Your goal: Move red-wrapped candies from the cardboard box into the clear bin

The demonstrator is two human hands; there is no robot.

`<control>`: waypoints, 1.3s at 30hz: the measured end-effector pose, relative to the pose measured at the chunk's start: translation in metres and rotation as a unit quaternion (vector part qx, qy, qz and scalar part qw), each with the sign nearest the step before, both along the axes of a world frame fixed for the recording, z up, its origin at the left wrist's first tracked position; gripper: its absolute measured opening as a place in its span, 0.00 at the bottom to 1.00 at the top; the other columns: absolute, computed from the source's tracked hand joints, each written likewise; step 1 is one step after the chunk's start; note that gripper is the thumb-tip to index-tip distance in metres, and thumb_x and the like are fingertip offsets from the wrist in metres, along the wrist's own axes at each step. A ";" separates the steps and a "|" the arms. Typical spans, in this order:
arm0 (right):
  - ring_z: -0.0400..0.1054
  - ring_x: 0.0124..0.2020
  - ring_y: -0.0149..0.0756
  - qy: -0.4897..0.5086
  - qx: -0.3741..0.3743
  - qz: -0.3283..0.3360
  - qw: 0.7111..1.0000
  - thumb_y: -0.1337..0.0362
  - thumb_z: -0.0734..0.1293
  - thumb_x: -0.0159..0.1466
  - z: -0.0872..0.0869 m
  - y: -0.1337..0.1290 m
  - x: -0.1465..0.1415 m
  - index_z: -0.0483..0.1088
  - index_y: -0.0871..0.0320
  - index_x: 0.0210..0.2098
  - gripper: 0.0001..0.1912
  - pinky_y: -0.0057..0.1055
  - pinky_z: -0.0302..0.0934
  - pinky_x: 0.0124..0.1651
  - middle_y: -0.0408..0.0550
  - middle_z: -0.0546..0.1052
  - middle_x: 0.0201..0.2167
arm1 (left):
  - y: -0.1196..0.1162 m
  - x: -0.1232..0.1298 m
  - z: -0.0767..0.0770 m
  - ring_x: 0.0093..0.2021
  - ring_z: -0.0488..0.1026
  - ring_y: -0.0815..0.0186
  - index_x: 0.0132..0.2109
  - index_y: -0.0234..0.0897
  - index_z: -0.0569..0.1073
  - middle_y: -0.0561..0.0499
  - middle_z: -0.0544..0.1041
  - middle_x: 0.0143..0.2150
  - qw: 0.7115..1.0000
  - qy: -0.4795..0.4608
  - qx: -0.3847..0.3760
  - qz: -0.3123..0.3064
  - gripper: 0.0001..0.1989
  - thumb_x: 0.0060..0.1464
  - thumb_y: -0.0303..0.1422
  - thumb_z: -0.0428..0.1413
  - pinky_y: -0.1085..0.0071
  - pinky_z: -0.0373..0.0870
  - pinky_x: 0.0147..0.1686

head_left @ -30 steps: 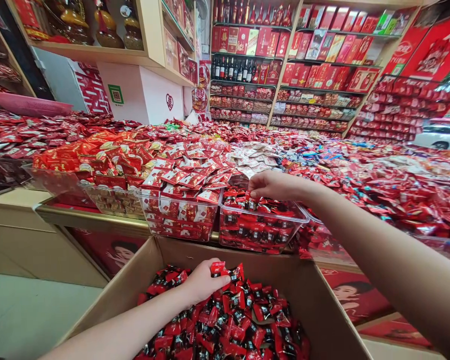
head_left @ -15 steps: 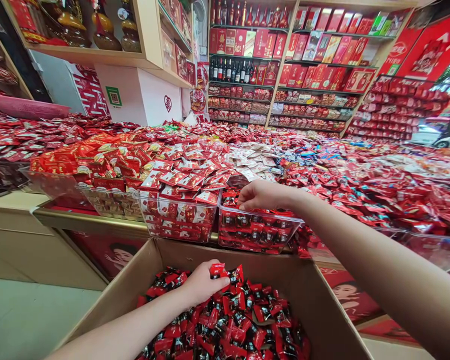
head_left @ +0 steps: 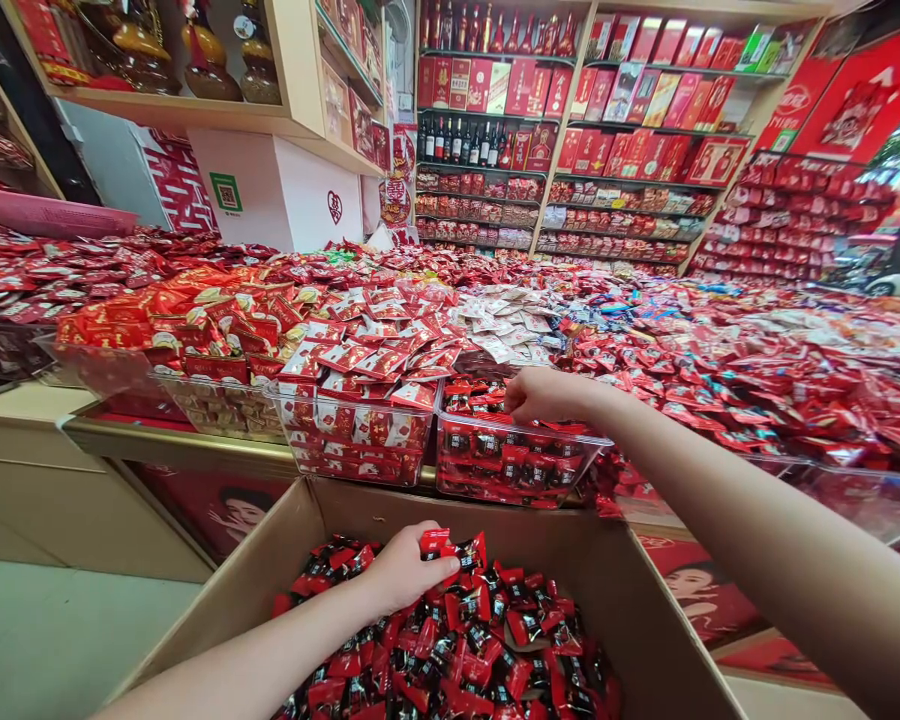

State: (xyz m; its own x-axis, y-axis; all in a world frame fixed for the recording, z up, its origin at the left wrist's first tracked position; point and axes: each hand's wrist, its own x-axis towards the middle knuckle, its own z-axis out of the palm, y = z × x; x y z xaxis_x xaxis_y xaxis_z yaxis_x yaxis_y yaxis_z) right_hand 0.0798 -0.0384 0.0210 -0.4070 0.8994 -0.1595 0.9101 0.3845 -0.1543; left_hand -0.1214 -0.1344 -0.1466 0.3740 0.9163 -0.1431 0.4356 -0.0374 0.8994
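Note:
Low in the head view, my left hand point(head_left: 407, 568) is closed around a few red-and-black wrapped candies point(head_left: 466, 552), its thumb across them. It is inside an open cardboard box point(head_left: 671, 610) that holds a heap of loose candies point(head_left: 450, 650) of the same kind. Higher up, my right hand point(head_left: 551, 396) reaches into a clear plastic bin point(head_left: 525, 434) with similar candies in rows. Its fingers curl down onto the candies there; the fingertips are partly hidden, so what they grip cannot be made out.
Left of that bin stands another clear bin point(head_left: 356, 420) heaped with red-and-white packets. Orange-red packets point(head_left: 217, 310) fill bins further left, and red packets point(head_left: 690, 380) lie piled on the right. A gold-edged counter point(head_left: 195, 440) runs behind the box. Shelves point(head_left: 495, 110) stand at the back.
My right hand has shifted a little to the right within the clear bin, uncovering more candies at its left. My left hand has stayed in place with its candies.

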 end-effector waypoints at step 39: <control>0.58 0.23 0.27 0.092 -0.121 0.048 0.987 0.61 0.62 0.48 0.012 -0.012 0.027 0.65 0.59 0.26 0.09 0.24 0.52 0.25 0.42 0.68 0.22 | 0.004 -0.003 -0.012 0.24 0.56 0.72 0.26 0.36 0.62 0.58 0.60 0.22 0.999 -0.002 0.014 -0.032 0.11 0.41 0.39 0.51 0.75 0.55 0.28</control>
